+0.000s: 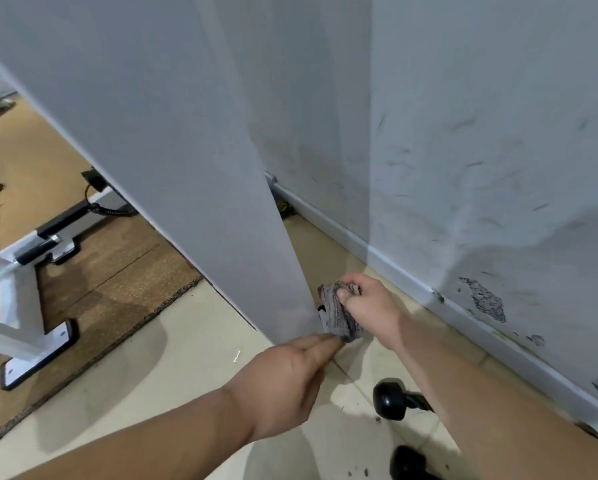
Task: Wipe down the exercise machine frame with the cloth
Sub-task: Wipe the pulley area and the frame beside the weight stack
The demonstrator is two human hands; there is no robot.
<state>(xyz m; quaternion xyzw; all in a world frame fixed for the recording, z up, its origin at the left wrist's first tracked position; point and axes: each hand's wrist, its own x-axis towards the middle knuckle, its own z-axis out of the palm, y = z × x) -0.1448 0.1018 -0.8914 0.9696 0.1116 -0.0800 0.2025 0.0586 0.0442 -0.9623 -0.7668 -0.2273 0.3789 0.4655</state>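
A wide grey-white upright of the exercise machine frame (pixel 193 161) fills the middle of the head view and slants down to the floor. At its foot a striped grey cloth (pixel 339 317) is bunched against the frame's lower edge. My right hand (pixel 366 299) grips the top of the cloth, thumb over it. My left hand (pixel 290 375) reaches in from below with straight fingers, and its fingertips touch the cloth's lower end beside the frame's base.
A scuffed white wall with baseboard (pixel 481 168) runs close on the right. A black dumbbell (pixel 394 400) lies on the pale tile floor under my right forearm. White frame legs with black-edged foot plates (pixel 37 348) stand on a brown mat at left.
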